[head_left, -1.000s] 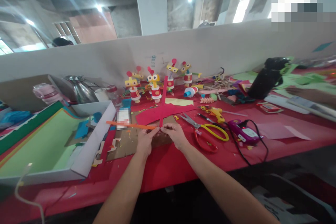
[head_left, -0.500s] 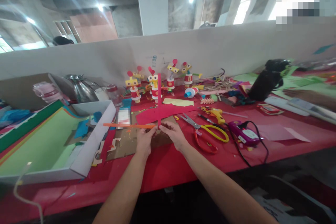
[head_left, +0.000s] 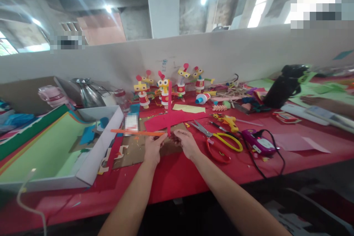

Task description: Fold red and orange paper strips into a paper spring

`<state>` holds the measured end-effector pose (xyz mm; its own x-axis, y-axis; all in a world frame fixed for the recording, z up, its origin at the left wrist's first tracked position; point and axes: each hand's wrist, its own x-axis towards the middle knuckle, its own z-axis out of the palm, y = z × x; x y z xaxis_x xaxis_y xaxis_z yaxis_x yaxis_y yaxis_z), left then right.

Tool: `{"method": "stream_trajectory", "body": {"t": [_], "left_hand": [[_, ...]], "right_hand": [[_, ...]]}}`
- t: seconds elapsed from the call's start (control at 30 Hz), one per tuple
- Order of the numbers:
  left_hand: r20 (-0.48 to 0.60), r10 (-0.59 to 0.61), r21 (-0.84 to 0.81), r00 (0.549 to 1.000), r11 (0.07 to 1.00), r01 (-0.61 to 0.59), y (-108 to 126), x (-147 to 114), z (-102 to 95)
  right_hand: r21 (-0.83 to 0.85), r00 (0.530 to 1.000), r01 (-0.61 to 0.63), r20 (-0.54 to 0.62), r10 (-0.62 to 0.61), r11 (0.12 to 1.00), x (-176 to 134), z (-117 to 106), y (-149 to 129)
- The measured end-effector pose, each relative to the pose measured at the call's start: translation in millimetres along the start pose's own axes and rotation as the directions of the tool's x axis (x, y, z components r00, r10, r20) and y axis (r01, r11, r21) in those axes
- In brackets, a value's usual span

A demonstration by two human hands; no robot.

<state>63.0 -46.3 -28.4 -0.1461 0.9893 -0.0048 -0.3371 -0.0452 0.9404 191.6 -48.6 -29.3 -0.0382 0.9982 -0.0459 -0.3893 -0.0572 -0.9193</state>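
Note:
An orange paper strip [head_left: 138, 132] points left and a pinkish-red paper strip [head_left: 169, 108] stands upright; they meet at a corner. My left hand [head_left: 153, 147] pinches that corner between thumb and fingers. Just to its right, my right hand [head_left: 186, 143] has loosely curled fingers, a little apart from the strips, with nothing visible in them. Beneath the hands lies a brown cardboard sheet [head_left: 135, 153], with a red paper piece [head_left: 157, 121] behind them. Scissors [head_left: 205, 131] with one yellow and one red handle lie to the right.
Several paper-cup figures [head_left: 143, 99] stand by the partition. A white box [head_left: 102, 151] of coloured paper is at left. To the right are a yellow glue gun [head_left: 231, 122], a purple corded device [head_left: 260, 143] and a black jug [head_left: 284, 84]. Another person's arm [head_left: 329, 105] reaches in at far right.
My right hand has moved slightly right, away from the corner of the strips, and its fingers have loosened. My left hand keeps its pinch. The view has shifted slightly.

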Motion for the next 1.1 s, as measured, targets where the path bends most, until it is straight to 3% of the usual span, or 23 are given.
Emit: {"method": "stream_trajectory", "body": {"t": [0.23,0.43,0.63,0.8,1.1], "left_hand": [[0.034,0.060,0.048,0.998,0.997,-0.062,0.6,-2.1,1.6],[0.083,0.003,0.038,0.997,0.999,-0.006,3.7,-3.4,0.8],[0.180,-0.087,-0.084,0.980,0.991,0.104,3.0,-0.8,-1.2],[0.181,-0.162,-0.170,0.970,0.966,0.193,-0.2,1.0,-4.1],[0.188,-0.121,-0.127,0.975,0.981,0.147,-0.9,0.4,-6.0]], "right_hand": [[-0.176,0.993,0.118,-0.007,-0.121,0.977,-3.9,4.2,-1.6],[-0.107,0.993,0.120,0.010,-0.120,0.987,-0.1,0.9,0.6],[-0.019,0.995,0.091,0.030,-0.091,0.996,2.8,-2.6,-0.2],[-0.017,0.996,0.082,0.050,-0.081,0.997,1.3,-1.1,-0.6],[-0.088,0.989,0.144,0.045,-0.141,0.986,-0.3,1.8,3.6]]}}
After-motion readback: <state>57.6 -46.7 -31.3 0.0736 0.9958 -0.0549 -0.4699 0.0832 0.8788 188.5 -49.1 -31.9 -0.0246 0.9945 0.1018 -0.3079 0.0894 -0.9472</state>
